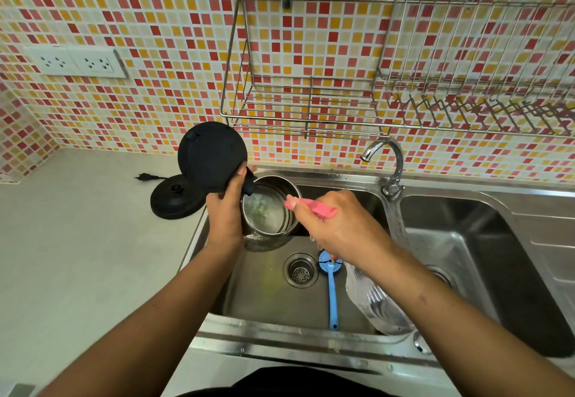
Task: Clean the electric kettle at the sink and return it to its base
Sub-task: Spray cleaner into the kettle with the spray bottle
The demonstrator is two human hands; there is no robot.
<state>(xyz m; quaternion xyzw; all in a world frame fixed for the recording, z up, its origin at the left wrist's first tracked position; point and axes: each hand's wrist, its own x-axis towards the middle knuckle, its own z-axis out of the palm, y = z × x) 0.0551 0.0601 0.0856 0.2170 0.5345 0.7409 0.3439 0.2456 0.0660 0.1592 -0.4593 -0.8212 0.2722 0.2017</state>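
**Open kettle held over the left basin, spray head aimed at its mouth**

A double wall socket (76,62) is set in the mosaic tiles at far left. On the grey counter (77,241) below, a black plug (143,176) lies just behind the round black kettle base (174,199), which sits near the sink's left edge. The kettle (269,213) is off that base and is held above the left basin of the steel sink (280,334), its black lid (213,155) swung up and open, with water and pale specks seen inside. The left hand (225,210) is wrapped round the kettle at its handle side, fingers curled. On the basin floor a drain strainer (300,270) is seen, with a blue brush (332,290) laid just right of it. A pink spray head (311,206) is gripped in the curled fingers of the right hand (339,225), its nozzle at the kettle's rim. A clear bottle (373,303) shows beneath the right forearm. A chrome faucet (389,163) stands behind the divider between the basins, and a wire rack (404,69) is fixed to the wall above.
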